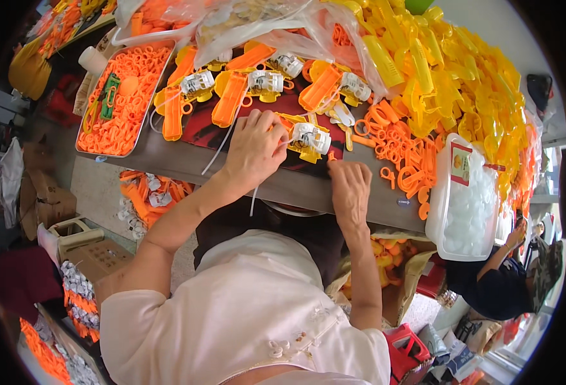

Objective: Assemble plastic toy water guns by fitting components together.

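Observation:
My left hand [257, 147] is closed at the near end of a yellow and orange plastic toy half-shell with a white mechanism [311, 138] in it; its fingertips are partly hidden. To the right, my right hand [350, 186] pinches a small orange plastic piece [332, 156] just off the shell's end. Beyond my hands lie several similar toy assemblies, such as an orange and yellow one [230, 99] with a white mechanism [265, 81]. A thin white tube [222, 146] trails beside my left hand toward the table's front edge.
On the left stands a metal tray [150, 122] of small orange rings with green-handled snips [110, 96]. Loose orange parts [411, 154] and a yellow heap [450, 77] lie right, near a white tub [437, 221] of clear domes. Another person's arm [498, 260] shows at far right.

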A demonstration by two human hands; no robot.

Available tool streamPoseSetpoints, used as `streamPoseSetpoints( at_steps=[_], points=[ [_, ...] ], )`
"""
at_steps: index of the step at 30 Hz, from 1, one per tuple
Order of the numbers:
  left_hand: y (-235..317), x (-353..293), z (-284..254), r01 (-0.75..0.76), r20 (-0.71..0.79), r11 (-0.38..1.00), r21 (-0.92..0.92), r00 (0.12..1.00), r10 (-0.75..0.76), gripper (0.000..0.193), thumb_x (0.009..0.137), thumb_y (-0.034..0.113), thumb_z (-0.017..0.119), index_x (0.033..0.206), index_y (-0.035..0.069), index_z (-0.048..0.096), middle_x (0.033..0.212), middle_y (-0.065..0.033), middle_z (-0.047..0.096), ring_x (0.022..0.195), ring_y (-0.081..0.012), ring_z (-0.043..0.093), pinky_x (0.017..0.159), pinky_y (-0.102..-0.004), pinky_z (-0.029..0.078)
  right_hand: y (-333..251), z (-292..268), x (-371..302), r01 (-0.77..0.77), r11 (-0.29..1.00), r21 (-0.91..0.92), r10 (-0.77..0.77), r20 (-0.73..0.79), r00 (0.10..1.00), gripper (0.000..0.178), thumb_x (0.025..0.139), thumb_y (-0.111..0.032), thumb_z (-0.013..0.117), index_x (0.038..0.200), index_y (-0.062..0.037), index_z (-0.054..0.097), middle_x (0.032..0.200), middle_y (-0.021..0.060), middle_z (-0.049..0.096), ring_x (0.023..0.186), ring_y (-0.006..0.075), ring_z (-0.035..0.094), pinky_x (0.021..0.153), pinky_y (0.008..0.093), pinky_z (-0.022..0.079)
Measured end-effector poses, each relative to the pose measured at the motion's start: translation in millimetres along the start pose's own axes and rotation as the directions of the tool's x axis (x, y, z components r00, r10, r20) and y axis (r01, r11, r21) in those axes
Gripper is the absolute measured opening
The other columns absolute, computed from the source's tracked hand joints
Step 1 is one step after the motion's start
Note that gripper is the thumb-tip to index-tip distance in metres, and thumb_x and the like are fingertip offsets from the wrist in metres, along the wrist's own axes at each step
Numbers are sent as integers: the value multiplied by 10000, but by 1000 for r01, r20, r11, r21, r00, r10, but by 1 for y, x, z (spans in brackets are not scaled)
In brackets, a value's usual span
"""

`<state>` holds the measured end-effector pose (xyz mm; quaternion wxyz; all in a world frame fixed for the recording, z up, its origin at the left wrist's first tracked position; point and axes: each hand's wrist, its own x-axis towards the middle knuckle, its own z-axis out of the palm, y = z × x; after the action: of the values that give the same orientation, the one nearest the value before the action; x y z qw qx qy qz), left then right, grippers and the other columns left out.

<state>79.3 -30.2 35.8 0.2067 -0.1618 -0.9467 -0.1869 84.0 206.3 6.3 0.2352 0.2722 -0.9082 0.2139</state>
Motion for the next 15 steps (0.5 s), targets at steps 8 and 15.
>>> streamPoseSetpoints(
  at_steps=[8, 15],
  points=[
    [-24, 9, 15, -135, 48, 934, -332, 986, 159, 161, 852, 104, 692, 908, 54, 549, 1335, -132, 526, 1247, -335, 497, 1045, -431, 390, -14, -5, -3, -156, 988, 7, 156, 19, 988, 301, 801, -68, 733, 1098, -67, 679, 1124, 62, 632, 1031, 244, 585, 942, 396, 409],
    [-15, -2, 30, -76, -122, 932, -353, 992, 34, 246, 842, 78, 699, 1008, 37, 522, 1278, -155, 535, 1195, -355, 514, 979, -442, 438, -27, -1, -14, -211, 977, 10, 209, -176, 962, 269, 773, -47, 763, 1030, -91, 698, 1049, 14, 699, 956, 204, 621, 930, 361, 383]
  ],
)
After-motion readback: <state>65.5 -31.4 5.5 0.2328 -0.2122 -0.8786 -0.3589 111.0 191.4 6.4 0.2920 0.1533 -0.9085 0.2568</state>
